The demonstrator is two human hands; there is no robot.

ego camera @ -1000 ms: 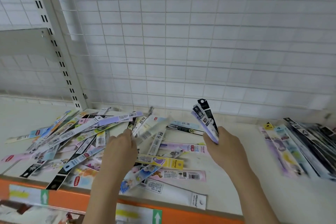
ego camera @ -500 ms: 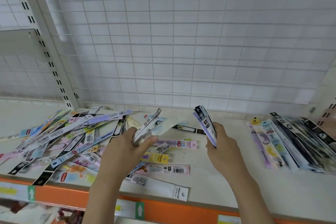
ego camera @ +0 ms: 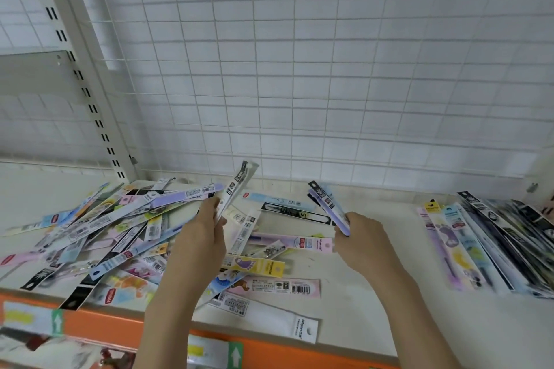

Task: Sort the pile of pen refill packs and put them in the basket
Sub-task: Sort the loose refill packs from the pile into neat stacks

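**Two hands, two packs**

The left hand [ego camera: 199, 237] pinches one pack [ego camera: 236, 186] that stands tall and leans right. The right hand [ego camera: 359, 237] grips a small bunch [ego camera: 328, 207] leaning left. The messy pile [ego camera: 99, 237] lies left of both, nearer the left hand. The sorted row [ego camera: 494, 243] lies far right. No basket shows.
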